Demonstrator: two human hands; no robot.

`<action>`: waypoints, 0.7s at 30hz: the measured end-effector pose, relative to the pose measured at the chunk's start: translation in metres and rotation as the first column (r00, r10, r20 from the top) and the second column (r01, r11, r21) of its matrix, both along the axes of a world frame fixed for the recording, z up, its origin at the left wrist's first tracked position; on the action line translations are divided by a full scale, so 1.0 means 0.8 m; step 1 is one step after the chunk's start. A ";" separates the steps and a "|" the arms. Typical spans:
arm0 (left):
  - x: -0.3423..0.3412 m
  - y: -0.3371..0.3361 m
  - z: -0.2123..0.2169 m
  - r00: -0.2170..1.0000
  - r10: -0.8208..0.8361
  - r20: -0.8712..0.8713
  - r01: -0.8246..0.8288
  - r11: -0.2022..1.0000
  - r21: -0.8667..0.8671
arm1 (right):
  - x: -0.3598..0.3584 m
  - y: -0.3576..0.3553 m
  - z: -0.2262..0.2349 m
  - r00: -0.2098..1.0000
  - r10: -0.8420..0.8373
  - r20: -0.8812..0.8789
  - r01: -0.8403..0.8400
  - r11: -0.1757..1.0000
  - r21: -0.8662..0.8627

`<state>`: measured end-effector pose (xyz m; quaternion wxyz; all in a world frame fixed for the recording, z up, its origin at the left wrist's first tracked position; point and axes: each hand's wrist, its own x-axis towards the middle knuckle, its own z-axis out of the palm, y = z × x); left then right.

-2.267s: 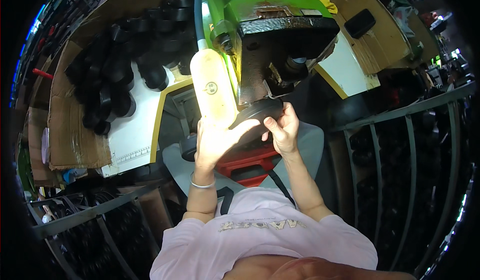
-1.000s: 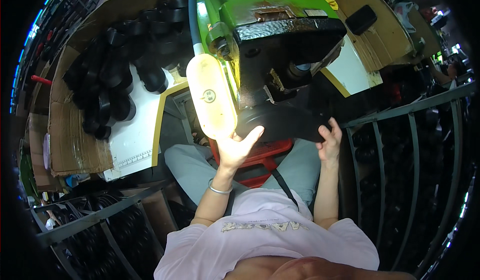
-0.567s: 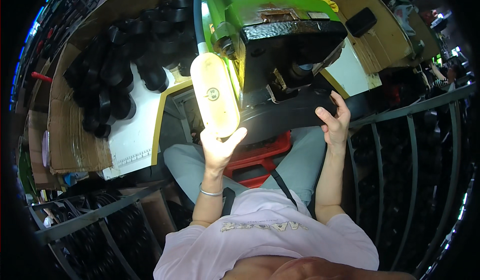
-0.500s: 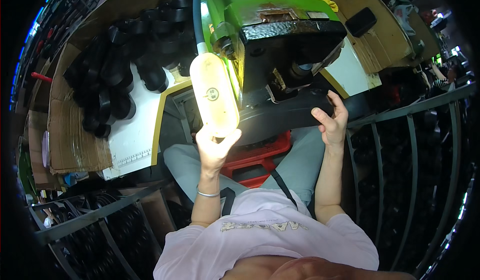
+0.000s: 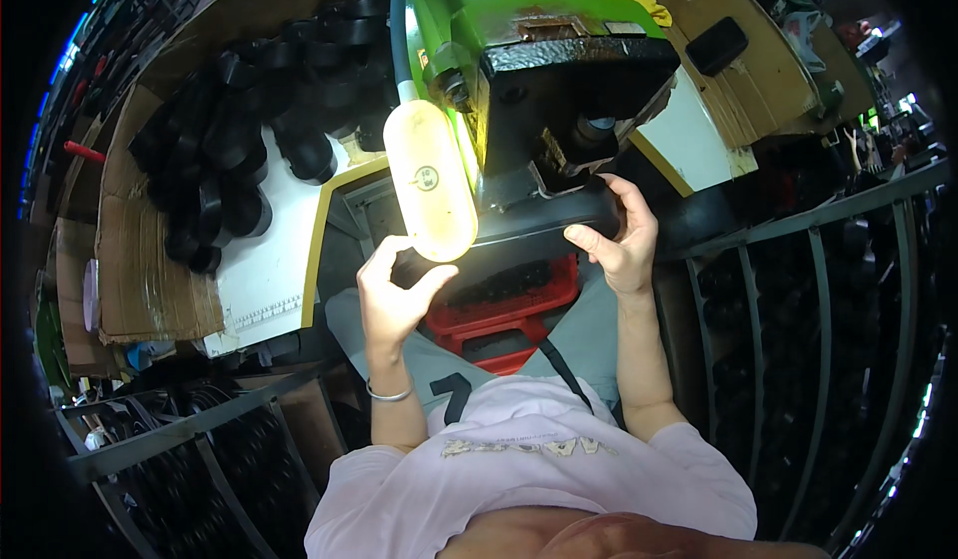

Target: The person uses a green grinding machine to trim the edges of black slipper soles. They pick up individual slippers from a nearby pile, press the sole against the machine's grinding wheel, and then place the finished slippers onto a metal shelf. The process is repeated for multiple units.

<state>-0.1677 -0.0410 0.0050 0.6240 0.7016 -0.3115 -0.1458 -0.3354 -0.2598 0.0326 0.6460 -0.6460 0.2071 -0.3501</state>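
A long, dark, smooth black piece (image 5: 529, 238), shaped like a shoe sole, lies across under the black head (image 5: 574, 100) of a green machine (image 5: 499, 0). My left hand (image 5: 392, 294) is at its left end, thumb and fingers curved round it, partly behind a glowing oval lamp (image 5: 431, 195). My right hand (image 5: 621, 240) grips the right end, thumb on the near face and fingers over the far edge. A small metal part (image 5: 555, 172) of the machine head comes down right at the piece's far edge; whether they touch is hard to see.
Black slippers (image 5: 235, 175) are heaped in a cardboard box (image 5: 150, 260) at the left, on a white board (image 5: 269, 279) with a yellow edge. A red stool-like frame (image 5: 509, 319) stands between my knees. Metal racks (image 5: 818, 289) flank me. A phone-like black object (image 5: 717, 45) lies at right.
The black piece has shifted and turned under the machine head. My right hand has moved left with its end; my left hand has moved slightly left and down.
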 end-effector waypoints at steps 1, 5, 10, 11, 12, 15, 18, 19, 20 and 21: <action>0.000 -0.005 0.013 0.995 0.011 0.100 -0.016 0.999 0.045 | 0.002 0.001 0.001 1.000 -0.002 0.009 0.002 1.000 -0.012; -0.014 -0.037 0.032 0.897 0.033 0.441 -0.073 0.995 0.075 | 0.001 -0.002 -0.004 0.996 -0.045 0.072 0.047 0.998 -0.030; -0.012 -0.056 0.037 0.919 -0.027 0.394 0.014 0.999 0.035 | -0.007 -0.010 -0.002 0.995 -0.086 0.053 0.085 0.996 0.023; -0.005 -0.050 0.035 0.948 -0.054 0.313 0.046 0.998 0.033 | -0.002 -0.008 -0.006 0.993 -0.062 0.096 0.065 0.998 -0.024; 0.001 -0.043 0.034 0.969 -0.085 0.230 0.079 0.996 0.034 | 0.003 -0.001 -0.002 0.995 -0.051 0.091 0.052 0.999 -0.008; 0.014 -0.022 0.038 0.979 -0.070 0.193 0.070 0.998 0.010 | 0.016 0.018 -0.011 0.994 0.011 0.110 -0.009 1.000 -0.021; 0.024 -0.002 0.018 0.984 -0.053 0.170 0.045 0.998 0.054 | 0.022 0.031 -0.014 0.996 0.002 0.090 0.000 1.000 -0.023; 0.023 0.004 0.013 0.987 -0.043 0.158 0.031 0.997 0.074 | 0.025 0.033 -0.019 0.996 0.002 0.090 0.002 0.999 -0.048; 0.023 0.010 0.008 0.993 -0.018 0.118 0.011 0.998 0.063 | 0.028 0.036 -0.025 0.996 0.003 0.091 0.004 0.997 -0.072; 0.021 0.016 0.002 0.997 0.008 0.075 -0.011 0.999 0.051 | 0.032 0.039 -0.029 0.996 0.004 0.089 0.005 0.995 -0.098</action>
